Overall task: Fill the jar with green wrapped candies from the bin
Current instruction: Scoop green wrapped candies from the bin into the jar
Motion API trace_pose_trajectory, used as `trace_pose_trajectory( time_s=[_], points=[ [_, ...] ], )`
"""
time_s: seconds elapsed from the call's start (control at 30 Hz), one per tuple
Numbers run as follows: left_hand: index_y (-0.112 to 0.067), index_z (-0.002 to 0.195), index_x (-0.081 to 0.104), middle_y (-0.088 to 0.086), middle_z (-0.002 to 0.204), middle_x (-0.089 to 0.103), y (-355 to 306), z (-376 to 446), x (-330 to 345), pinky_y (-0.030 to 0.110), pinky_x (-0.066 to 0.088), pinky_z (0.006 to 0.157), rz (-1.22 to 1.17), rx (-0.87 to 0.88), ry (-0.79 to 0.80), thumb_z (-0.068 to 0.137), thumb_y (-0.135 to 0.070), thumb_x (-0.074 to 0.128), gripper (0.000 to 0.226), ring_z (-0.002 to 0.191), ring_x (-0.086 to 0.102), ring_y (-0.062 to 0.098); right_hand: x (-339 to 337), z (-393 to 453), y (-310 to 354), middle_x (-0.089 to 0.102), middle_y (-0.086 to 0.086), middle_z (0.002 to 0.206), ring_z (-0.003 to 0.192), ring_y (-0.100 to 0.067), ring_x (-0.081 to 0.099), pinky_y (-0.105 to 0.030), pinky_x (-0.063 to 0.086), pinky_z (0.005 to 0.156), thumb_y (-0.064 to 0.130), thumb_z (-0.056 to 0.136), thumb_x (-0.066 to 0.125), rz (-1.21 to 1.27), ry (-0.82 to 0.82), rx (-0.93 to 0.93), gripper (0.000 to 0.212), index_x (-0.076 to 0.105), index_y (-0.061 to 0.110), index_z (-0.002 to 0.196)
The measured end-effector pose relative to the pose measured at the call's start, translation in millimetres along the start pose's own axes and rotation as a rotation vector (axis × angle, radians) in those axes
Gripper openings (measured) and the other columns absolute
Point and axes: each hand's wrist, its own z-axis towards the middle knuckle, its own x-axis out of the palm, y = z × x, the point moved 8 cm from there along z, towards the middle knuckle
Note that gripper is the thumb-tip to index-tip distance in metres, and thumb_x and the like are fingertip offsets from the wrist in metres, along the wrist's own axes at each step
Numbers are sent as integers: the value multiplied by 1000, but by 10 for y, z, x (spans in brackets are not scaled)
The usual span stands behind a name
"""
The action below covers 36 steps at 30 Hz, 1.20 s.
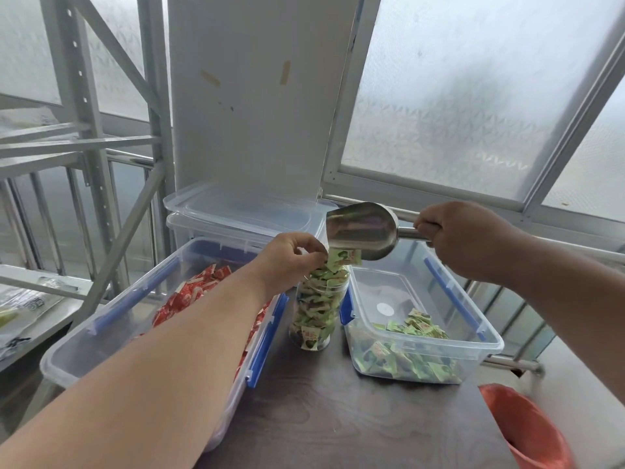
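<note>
A clear jar [316, 309] stands on the dark table between two bins, packed with green wrapped candies up to its mouth. My right hand [466, 238] grips the handle of a metal scoop [358, 228], tilted mouth-down over the jar, with green candies [343, 258] sliding out of it. My left hand [291, 253] is at the jar's rim, its fingertips pinching at the candies piled there. The clear bin [466, 299] to the right holds green wrapped candies [402, 353] in its near end.
A clear bin with blue clips [101, 336] holding red wrapped candies sits on the left under my left forearm. Lidded clear boxes [236, 214] are stacked behind. An orange bucket [527, 431] stands low at the right. Metal shelving [84, 147] rises at the left.
</note>
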Motion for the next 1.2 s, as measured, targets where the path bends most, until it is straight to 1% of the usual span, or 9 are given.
trace_pose_trajectory(
  time_s=[0.1,0.23,0.4,0.53,0.73,0.83,0.93,1.1,1.2],
  points=[
    [-20,96,81,6,99,79,23,-1,-6,36,59,80,-33,-55,22,101,-25,79,7,98,73,28,-33,-2,-55,66,-6,74,72,-32,62,-42,54,65,5,93,55,51,-62,36,18,61,13,78],
    [-10,105,82,9,108,80,41,-16,-28,26,51,81,-35,-98,72,102,-24,80,14,106,72,20,36,-36,-61,70,-5,77,75,-31,64,-44,58,70,7,91,56,79,-52,50,17,64,15,79],
    [-16,106,83,2,110,80,31,-40,-21,27,49,87,-71,-91,17,106,-24,73,12,110,69,15,131,-133,10,73,-4,90,84,-29,65,-35,53,73,6,98,54,60,-6,20,18,71,10,92],
    [-18,110,83,1,111,79,-46,-42,-33,22,48,83,-154,-46,-32,108,-22,67,16,109,70,11,188,-186,2,71,-3,86,81,-24,63,-26,47,65,10,99,56,139,2,33,19,71,8,88],
    [-19,102,84,4,100,80,-20,-13,-2,27,51,81,-77,-39,-17,104,-23,76,9,104,73,19,314,-210,-87,72,-15,83,65,-23,55,-31,45,57,9,97,58,210,31,70,18,70,2,85],
    [-18,97,84,6,96,81,8,-4,3,28,52,78,-29,-57,-1,100,-21,80,6,100,73,19,284,-195,-136,72,-16,82,78,-33,65,-39,55,72,10,97,58,252,-14,79,18,69,3,85],
    [-15,98,86,2,98,80,30,-7,33,27,51,78,30,-98,35,99,-22,81,8,102,72,18,250,-166,-227,73,-18,84,81,-38,65,-40,56,69,12,97,55,282,-69,116,21,69,2,86],
    [-15,102,87,2,104,82,95,11,23,39,54,102,-24,-94,68,99,-24,82,11,112,72,21,401,-137,-398,68,-5,76,66,-19,55,-25,38,57,15,101,54,280,-34,194,26,75,13,87],
    [-21,112,87,-2,113,84,73,20,22,36,51,102,-116,-64,98,103,-28,75,17,120,72,17,579,-142,-571,68,-8,76,65,-20,56,-24,37,55,16,102,53,308,-3,270,25,75,15,90]
  ],
)
